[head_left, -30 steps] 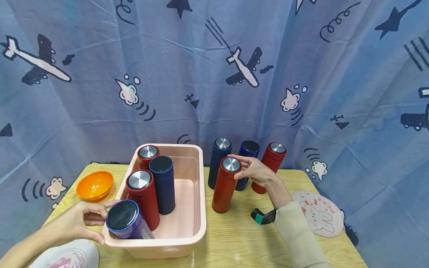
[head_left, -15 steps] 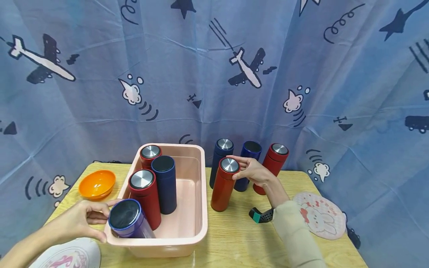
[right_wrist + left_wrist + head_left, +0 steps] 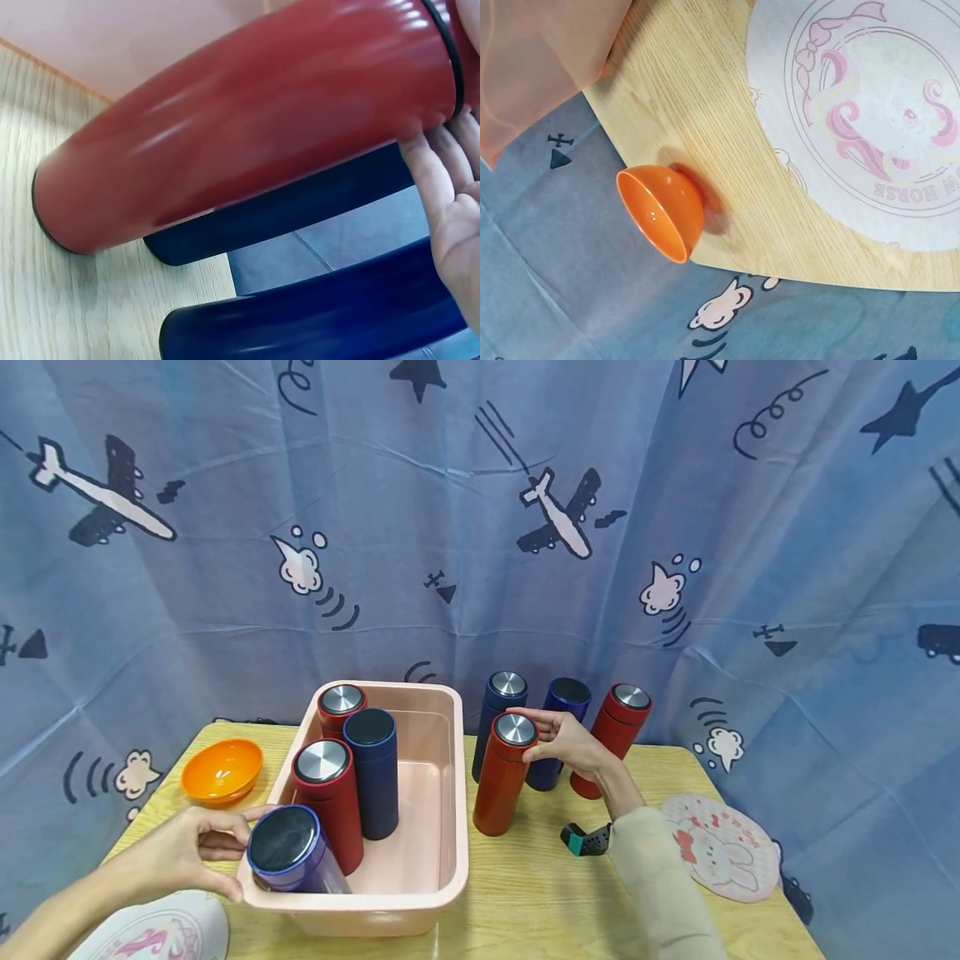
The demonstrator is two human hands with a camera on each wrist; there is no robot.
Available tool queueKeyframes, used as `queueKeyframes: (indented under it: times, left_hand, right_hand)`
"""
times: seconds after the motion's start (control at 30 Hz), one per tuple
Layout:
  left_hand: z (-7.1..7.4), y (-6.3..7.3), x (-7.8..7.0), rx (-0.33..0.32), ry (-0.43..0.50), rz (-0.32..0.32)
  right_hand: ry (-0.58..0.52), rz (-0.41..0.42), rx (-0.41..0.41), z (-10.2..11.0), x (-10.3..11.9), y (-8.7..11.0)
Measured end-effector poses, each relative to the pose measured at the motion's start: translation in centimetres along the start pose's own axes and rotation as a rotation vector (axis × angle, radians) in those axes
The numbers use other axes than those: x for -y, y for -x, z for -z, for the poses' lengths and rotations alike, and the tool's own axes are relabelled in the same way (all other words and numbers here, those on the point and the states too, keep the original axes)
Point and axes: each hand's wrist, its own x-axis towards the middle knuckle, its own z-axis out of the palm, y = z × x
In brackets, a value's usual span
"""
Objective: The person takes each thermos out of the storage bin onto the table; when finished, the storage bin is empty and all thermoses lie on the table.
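My right hand [image 3: 573, 747] grips a red thermos [image 3: 497, 789] around its upper part, just below the silver-topped lid, thumb on the near side. In the right wrist view the same red thermos slants across the picture, with fingers at its dark neck ring. Its base sits at the wooden table. At the near left corner of the pink tub [image 3: 408, 903], my left hand [image 3: 176, 852] holds the rim, thumb and index finger spread around a blue-purple thermos [image 3: 282, 842] with a black lid. The left wrist view does not show the hand.
Inside the tub stand two red thermoses [image 3: 333, 810] and a dark blue one [image 3: 375, 785]. Behind my right hand are a dark blue thermos [image 3: 491, 727], a bright blue one [image 3: 558, 706] and a red one [image 3: 617, 722]. An orange bowl [image 3: 222, 772] and round mats [image 3: 723, 852] lie outward.
The head view has shifted slightly, so everything sits a little further right. Both hands keep their places on the tub and the red thermos.
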Motion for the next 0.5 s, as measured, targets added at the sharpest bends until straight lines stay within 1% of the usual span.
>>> queueKeyframes:
  times: [0.2, 0.37, 0.5]
  left_hand:
    - [0.01, 0.00, -0.02, -0.002, -0.002, -0.007]
    - [0.00, 0.04, 0.03, -0.001, 0.002, -0.008]
    - [-0.06, 0.02, -0.05, -0.003, 0.001, 0.003]
  right_hand:
    - [0.020, 0.020, 0.003, 0.04, 0.01, -0.31]
    - [0.002, 0.009, -0.003, 0.25, -0.06, -0.61]
    - [-0.022, -0.009, 0.026, 0.50, -0.16, -0.72]
